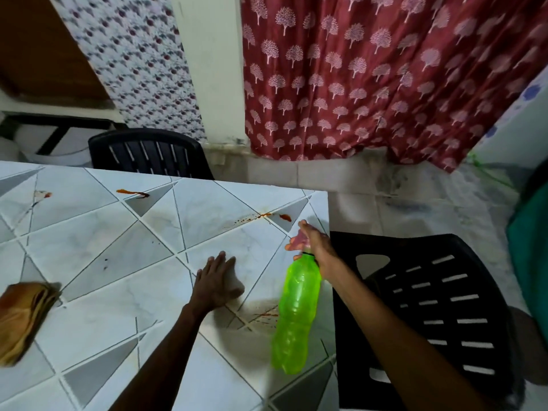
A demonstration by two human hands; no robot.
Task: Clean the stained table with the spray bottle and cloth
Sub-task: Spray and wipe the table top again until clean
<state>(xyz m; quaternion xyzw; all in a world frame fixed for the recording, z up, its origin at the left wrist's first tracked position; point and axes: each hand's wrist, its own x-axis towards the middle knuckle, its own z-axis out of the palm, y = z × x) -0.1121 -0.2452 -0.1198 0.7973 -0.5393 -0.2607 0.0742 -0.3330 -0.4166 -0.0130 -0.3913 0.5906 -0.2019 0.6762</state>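
Observation:
My right hand point(314, 243) grips the pink trigger head of a bright green spray bottle point(296, 315), which hangs tilted above the table's right side. My left hand point(218, 281) lies flat with straight fingers on the white tiled table point(98, 241). A folded brown cloth point(25, 318) rests at the table's left edge, far from both hands. Orange-red stains mark the table: one streak point(132, 193) near the far edge, one smear point(44, 194) at the far left, splatter point(267, 216) ahead of my right hand, and a smudge point(262, 315) beside the bottle.
A black plastic chair point(439, 310) stands right of the table, another black chair point(148, 154) behind its far edge. A maroon patterned curtain point(370, 75) hangs beyond. Tiled floor point(415, 203) lies past the table's right corner.

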